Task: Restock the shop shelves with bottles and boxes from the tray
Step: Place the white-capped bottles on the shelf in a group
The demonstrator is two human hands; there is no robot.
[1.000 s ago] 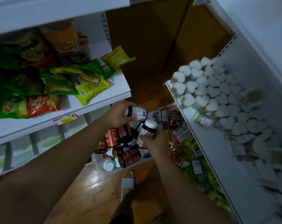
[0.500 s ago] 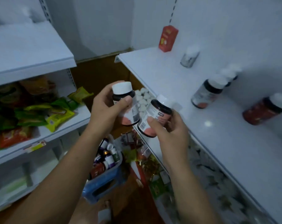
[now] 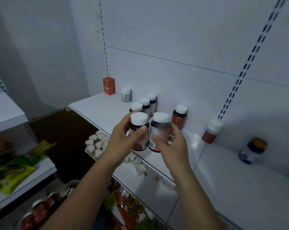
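Bottles (image 3: 138,130) — 2 held — over white shelf (image 3: 99,110) by panelled wall (image 3: 173,39)

my left hand (image 3: 122,140) and right hand (image 3: 172,145) are side by side over the front of the white metal shelf (image 3: 97,108), a dark white-capped plastic bottle (image 3: 138,130) in the left, a second bottle (image 3: 159,131) just beside it in the right. behind them along the back wall — left to right — i see a red cardboard box (image 3: 109,85), a silvery jar (image 3: 126,94), three dark bottles (image 3: 145,104), a red white-capped bottle (image 3: 179,117), another red bottle (image 3: 211,131), a brown-capped bottle (image 3: 253,151).
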